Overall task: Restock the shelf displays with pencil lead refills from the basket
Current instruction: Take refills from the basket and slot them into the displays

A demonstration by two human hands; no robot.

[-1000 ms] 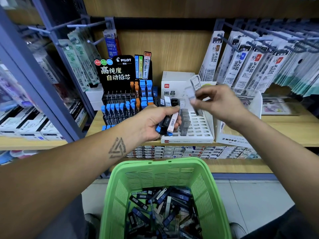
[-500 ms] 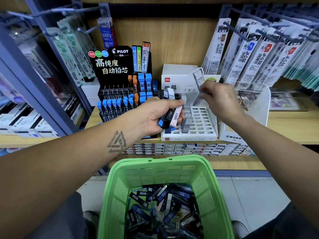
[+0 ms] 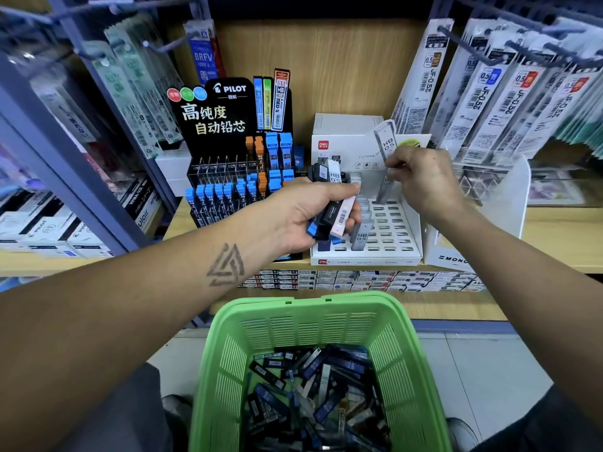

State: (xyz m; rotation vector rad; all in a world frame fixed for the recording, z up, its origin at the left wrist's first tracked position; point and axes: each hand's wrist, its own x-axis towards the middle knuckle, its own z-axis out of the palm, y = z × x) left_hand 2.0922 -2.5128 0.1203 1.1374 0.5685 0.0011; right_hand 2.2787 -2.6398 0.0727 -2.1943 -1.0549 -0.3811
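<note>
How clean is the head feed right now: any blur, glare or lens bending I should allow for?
Head view: centre is sharp, the HB 0.5 print on the clear lead case in the right hand reads fine; the hanging packs at far left are smeared; shelf edges bow from the wide-angle lens; soft glare on the refill sleeves at upper right; lighting even, no hard shadows.

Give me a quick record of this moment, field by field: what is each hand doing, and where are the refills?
Setting: stationery shop shelf, basket below
Left hand: grips a bundle of lead refill cases, black, blue and pink
Right hand: pinches a clear HB 0.5 refill case, lower end at a slot in the back row
White slotted tray: mostly vacant slots, several grey cases standing at its left
Pilot display: blue and orange refills
Green basket: many loose refills inside
</note>
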